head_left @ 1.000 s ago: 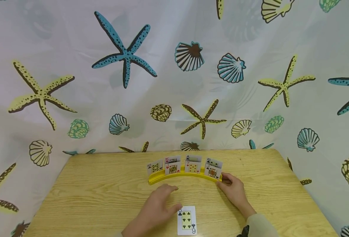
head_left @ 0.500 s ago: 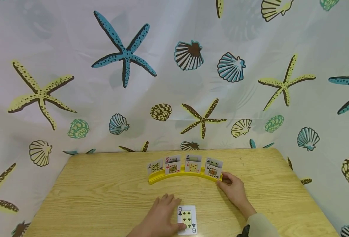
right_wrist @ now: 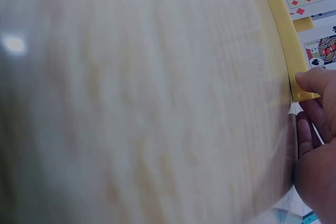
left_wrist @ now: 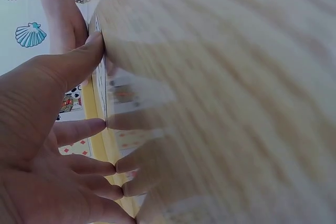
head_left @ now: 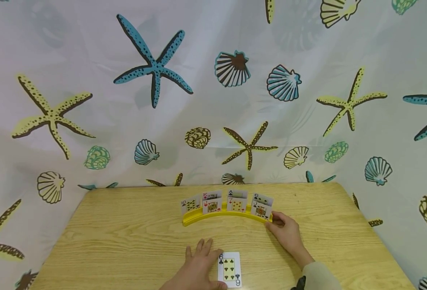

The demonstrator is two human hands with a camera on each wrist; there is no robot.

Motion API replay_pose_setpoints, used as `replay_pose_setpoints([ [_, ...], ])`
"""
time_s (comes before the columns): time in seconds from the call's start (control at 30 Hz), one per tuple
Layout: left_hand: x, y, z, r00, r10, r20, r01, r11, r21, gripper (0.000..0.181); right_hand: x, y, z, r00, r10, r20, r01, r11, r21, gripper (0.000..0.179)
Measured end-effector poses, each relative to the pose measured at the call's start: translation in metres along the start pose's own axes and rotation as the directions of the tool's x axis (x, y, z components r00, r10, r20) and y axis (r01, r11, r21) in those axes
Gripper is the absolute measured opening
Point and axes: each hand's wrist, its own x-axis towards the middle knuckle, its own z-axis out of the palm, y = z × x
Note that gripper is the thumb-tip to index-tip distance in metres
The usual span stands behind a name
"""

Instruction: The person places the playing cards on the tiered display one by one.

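Change: left hand point(head_left: 199, 269) has drawn back from mid-table to the six of clubs point(head_left: 229, 269).
Left hand: fingers flat, thumb touching the card's edge.
Right hand point(head_left: 285, 232): fingers curled, steadying the yellow card holder point(head_left: 199, 217) at its end.

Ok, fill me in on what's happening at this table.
A person sits at a wooden table with a curved yellow card rack holding a row of upright playing cards. The right hand touches the rack's right end. The left hand lies flat on the table, its thumb at the left edge of a six of clubs lying face up in front of the rack.
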Motion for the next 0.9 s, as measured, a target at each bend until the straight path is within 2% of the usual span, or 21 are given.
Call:
replay_pose_setpoints([
  [0.2, 0.0016, 0.0009, -0.0006, 1.0, -0.02, 0.009, 0.02, 1.0, -0.017, 0.088, -0.0001, 0.001, 0.0002, 1.0, -0.002, -0.001, 0.002, 1.0, -0.001, 0.049],
  [0.4, 0.0028, 0.0046, -0.0021, 0.999, -0.039, -0.009, 0.038, 0.999, -0.037, 0.085, -0.0006, -0.0001, 0.0001, 1.0, -0.003, -0.004, 0.003, 1.0, 0.002, 0.048],
  [0.9, 0.0055, 0.0086, -0.0007, 0.997, -0.075, -0.017, 0.074, 0.995, -0.072, 0.09, -0.003, -0.0027, -0.0003, 1.0, -0.008, -0.013, 0.008, 1.0, 0.002, 0.047],
])
